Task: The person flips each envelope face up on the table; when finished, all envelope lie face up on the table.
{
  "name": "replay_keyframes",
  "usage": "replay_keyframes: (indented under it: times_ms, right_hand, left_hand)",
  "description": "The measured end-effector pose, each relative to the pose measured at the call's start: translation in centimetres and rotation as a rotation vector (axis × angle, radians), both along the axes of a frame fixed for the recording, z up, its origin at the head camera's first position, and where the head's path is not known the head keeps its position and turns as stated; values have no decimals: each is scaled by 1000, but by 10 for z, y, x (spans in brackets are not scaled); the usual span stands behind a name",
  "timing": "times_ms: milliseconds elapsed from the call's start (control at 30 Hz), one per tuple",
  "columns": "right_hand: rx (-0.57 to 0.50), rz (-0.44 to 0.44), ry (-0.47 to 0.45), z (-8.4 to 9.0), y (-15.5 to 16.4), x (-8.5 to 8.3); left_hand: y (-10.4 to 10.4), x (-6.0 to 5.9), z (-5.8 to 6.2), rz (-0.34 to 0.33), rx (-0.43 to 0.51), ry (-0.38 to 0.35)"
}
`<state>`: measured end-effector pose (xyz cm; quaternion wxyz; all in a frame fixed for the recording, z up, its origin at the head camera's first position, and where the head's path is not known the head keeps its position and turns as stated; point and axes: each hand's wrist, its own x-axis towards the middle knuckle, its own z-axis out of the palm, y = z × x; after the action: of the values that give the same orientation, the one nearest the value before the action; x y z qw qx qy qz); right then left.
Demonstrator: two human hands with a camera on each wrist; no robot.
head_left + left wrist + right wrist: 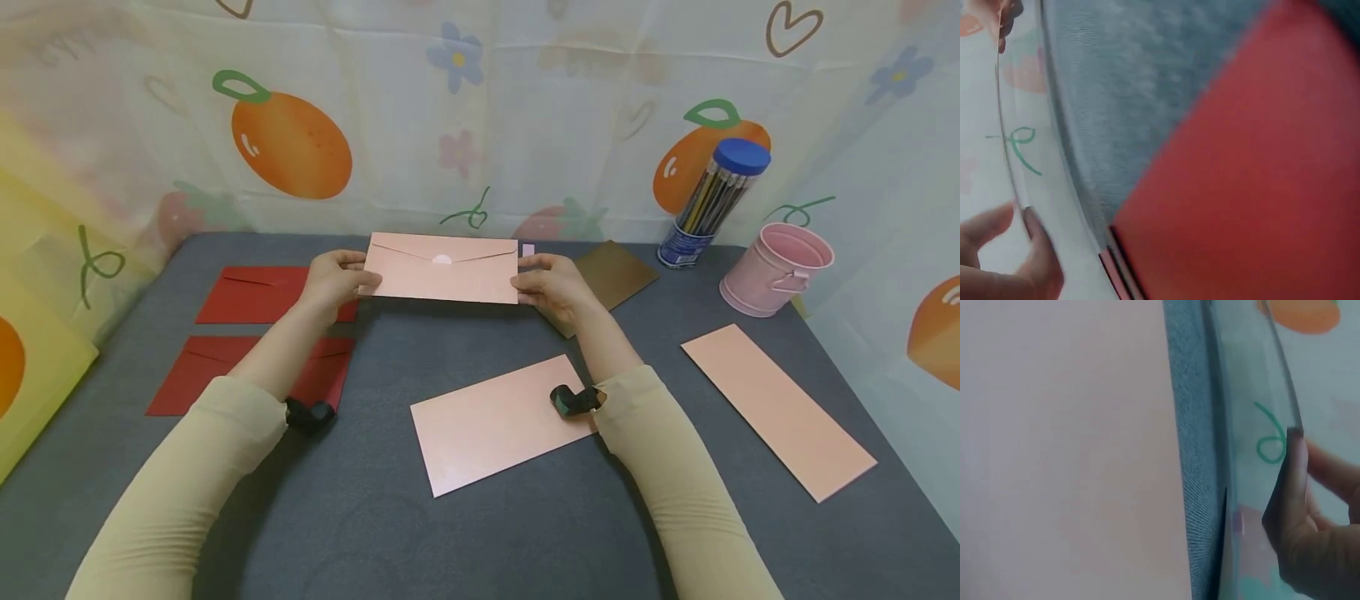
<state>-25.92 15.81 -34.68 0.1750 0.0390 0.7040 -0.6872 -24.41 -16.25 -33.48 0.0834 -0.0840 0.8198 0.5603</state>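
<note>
A pink envelope (450,279), its flap side facing me with a pale round seal, is held up over the far part of the table. My left hand (335,279) pinches its left edge between thumb and fingers, and my right hand (553,287) pinches the right edge. Both wrist views show the envelope edge-on, with the left fingers (1041,256) and the right fingers (1294,481) at its ends. Below, a second pink envelope (495,425) lies slanted on the table, partly under my right wrist. A brown envelope (617,279) lies behind my right hand.
Two red envelopes, one farther (247,296) and one nearer (202,375), lie at left beneath my left arm. Another pink envelope (780,412) lies at right. A blue-lidded tub of pencils (708,204) and a pink bucket (776,271) stand at the back right. A patterned cloth (390,117) hangs behind.
</note>
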Motion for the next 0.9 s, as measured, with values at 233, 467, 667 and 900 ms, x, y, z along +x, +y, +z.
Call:
replay_keyframes:
  times_ms: [233,467,667,900]
  right_hand:
    - [122,-38,-56,-3,-8,-1]
    - [184,-25,-120,-7,-11,-3]
    - [203,-9,-102,-9,-10,-2]
    - [273,15,-75,-10,-12,-1]
  left_hand:
    - [1,3,-6,-186,-248,-74]
    - [-1,4,-7,-224,-315,-93]
    - [-1,5,-9,-230,-386,-74]
    - [-1,5,-11,-224,-460,-9]
